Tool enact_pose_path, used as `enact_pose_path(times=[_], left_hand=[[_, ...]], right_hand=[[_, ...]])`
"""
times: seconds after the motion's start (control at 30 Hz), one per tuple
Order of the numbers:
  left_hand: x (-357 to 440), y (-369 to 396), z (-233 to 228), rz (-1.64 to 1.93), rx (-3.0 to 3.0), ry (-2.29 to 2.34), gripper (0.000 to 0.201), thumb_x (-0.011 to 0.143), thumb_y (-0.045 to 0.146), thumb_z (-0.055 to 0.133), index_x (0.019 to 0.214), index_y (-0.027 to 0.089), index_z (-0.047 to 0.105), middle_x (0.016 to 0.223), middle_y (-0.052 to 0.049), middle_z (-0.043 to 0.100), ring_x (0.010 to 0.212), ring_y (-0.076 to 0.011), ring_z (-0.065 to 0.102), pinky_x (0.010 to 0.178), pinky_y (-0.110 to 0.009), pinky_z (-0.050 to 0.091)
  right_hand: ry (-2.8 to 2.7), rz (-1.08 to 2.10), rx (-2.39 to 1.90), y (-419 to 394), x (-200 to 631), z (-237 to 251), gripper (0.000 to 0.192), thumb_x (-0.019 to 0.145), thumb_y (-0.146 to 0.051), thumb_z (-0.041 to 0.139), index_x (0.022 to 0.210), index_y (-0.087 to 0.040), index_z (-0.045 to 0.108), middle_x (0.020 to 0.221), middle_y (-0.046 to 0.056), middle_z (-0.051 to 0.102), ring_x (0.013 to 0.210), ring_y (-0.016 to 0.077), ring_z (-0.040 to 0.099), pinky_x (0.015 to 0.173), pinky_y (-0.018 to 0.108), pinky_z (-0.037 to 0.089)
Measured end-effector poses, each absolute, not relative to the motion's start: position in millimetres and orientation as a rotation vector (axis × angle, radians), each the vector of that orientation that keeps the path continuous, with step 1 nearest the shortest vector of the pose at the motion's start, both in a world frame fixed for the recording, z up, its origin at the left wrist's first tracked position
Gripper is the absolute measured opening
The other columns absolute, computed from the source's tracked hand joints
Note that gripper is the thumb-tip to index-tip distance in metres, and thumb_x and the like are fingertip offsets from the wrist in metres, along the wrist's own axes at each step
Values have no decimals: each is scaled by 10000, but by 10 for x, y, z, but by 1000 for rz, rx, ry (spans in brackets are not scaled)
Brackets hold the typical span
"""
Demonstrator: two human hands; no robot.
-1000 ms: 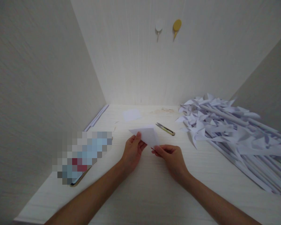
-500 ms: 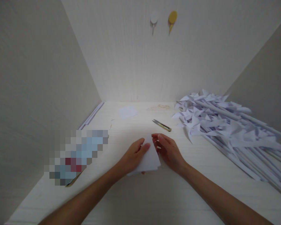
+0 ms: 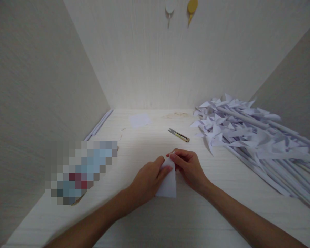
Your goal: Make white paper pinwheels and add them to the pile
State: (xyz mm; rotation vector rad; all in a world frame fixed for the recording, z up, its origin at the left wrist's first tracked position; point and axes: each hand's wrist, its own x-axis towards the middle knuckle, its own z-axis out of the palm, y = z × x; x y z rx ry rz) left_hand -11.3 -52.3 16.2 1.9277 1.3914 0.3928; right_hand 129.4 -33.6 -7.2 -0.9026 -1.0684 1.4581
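Observation:
Between my hands is a white sheet of paper (image 3: 167,185), tilted above the table, its wide edge toward me. My left hand (image 3: 151,177) grips its left side, thumb on top and fingers underneath. At its far corner, my right hand (image 3: 189,167) pinches the paper between thumb and fingers. Whether it is a single layer or several I cannot tell. Beyond my hands lies a pair of thread snips (image 3: 179,135), blades pointing left. Farther back, another white paper piece (image 3: 140,120) rests flat on the table (image 3: 134,224).
Paper pinwheels on rolled paper sticks (image 3: 248,134) are heaped at the right. Along the left wall lie paper rolls (image 3: 99,124), with a blurred-out item (image 3: 86,172) nearer me. Thin scraps (image 3: 181,114) lie near the back wall, where two hooks (image 3: 192,7) hang.
My right hand has closed on the paper's far corner, where before it was apart from it with fingers curved. The paper has turned and shows a narrower shape. The view has tipped slightly downward.

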Motion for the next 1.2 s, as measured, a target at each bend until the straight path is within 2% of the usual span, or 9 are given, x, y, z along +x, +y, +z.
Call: enact_pose_path(times=[0.27,0.6,0.7,0.8,1.0,1.2], left_hand=[[-86,-551,106,289,2032,1541,333,873,438,278,907,177,483,717,-51,584,642,-197,527,550,-275,294],[-39,-569,102,167,2101,1616,344,884,433,252,970,178,468,777,-82,625,715,-239,588,575,-294,327],[-39,-572,75,179,2098,1607,342,878,443,261,966,181,463,773,-79,619,711,-239,581,578,-298,333],[-45,-565,38,238,2070,1568,340,864,466,284,929,185,465,754,-63,600,682,-219,555,576,-293,336],[-33,-506,7,589,1866,1302,392,885,428,195,711,189,452,678,-21,542,635,-152,488,608,-273,367],[-13,-495,3,538,1913,1414,372,876,411,229,678,190,454,618,-17,522,574,-146,460,560,-270,337]], right_hand=[[-1207,1291,-1074,-369,1279,-42,194,665,-295,641,533,-153,626,440,-43,482,433,64,414,440,214,317],[-1221,1248,-1056,-379,1279,-58,167,664,-287,620,565,-155,641,488,-31,520,438,66,420,427,213,316],[-1238,1215,-1065,-378,1291,-71,177,665,-289,615,548,-158,618,454,-39,485,425,70,405,420,214,310],[-1261,1184,-1101,-376,1295,-79,216,666,-310,604,514,-164,560,424,-46,443,412,74,381,408,216,294],[-1262,1113,-1157,-396,1276,-88,267,686,-341,572,525,-186,427,484,-49,402,456,74,324,415,212,262],[-1316,1090,-1166,-389,1255,-102,293,708,-355,558,530,-191,392,494,-56,345,489,79,305,439,216,255]])
